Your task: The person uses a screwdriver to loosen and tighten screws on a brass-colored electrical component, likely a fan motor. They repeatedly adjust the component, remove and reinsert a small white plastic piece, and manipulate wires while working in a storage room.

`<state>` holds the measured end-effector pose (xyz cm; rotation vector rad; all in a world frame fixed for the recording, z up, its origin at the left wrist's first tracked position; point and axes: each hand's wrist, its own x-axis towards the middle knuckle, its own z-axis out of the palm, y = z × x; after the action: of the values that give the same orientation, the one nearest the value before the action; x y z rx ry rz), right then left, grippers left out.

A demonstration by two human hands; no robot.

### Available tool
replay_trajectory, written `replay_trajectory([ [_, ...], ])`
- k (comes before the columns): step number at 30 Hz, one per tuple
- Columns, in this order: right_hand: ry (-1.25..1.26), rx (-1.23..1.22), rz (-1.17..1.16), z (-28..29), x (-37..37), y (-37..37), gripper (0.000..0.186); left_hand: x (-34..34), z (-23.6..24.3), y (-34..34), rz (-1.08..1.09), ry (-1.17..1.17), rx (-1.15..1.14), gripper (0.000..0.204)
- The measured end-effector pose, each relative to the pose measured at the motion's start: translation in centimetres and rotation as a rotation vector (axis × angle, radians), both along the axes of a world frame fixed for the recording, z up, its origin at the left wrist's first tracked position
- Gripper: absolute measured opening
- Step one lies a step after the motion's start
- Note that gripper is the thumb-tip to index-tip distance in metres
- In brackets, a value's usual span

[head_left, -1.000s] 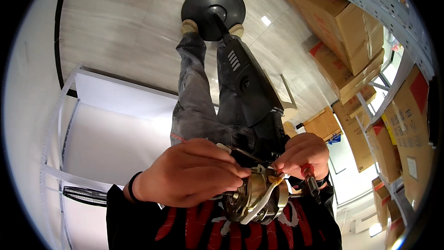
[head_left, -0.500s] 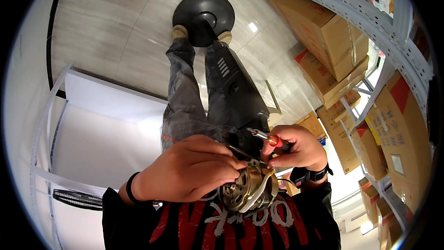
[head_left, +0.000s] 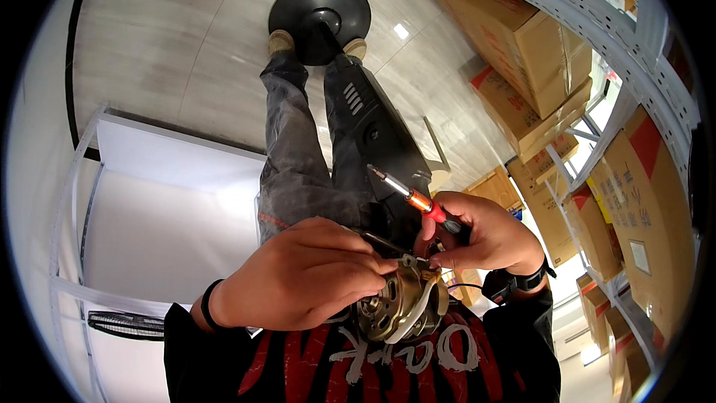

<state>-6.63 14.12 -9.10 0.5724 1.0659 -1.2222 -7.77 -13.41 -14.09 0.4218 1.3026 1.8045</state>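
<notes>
A bronze-coloured electric motor with a pale band and slotted casing sits close against my shirt, at the top of a black pedestal fan stand. My left hand is closed on its left side, fingertips on the upper rim. Tucked in my right hand is a screwdriver with a red and black handle, its metal tip pointing up and left, away from the motor. The thumb and a finger of that same hand press together at the motor's upper right edge; any small part between them is hidden.
The stand's round black base rests on the tiled floor between my shoes. A white shelf stands at left, with a black fan grille below. Cardboard boxes fill a metal rack at right.
The screwdriver has swung in my right hand, so more of its shaft and handle shows and the tip sits farther up and left. My left hand stays on the motor.
</notes>
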Motion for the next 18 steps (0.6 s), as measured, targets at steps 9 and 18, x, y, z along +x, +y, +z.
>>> replay_trajectory([
  [9, -0.061, -0.035, -0.033, -0.1, 0.2, 0.0, 0.029, 0.5, 0.3, 0.1, 0.023, 0.003, -0.005, 0.016],
  [18, -0.248, 0.017, -0.112, 0.2, -1.2, -0.6, 0.026, 0.5, 0.4, -0.1, 0.028, 0.025, -0.028, 0.015],
])
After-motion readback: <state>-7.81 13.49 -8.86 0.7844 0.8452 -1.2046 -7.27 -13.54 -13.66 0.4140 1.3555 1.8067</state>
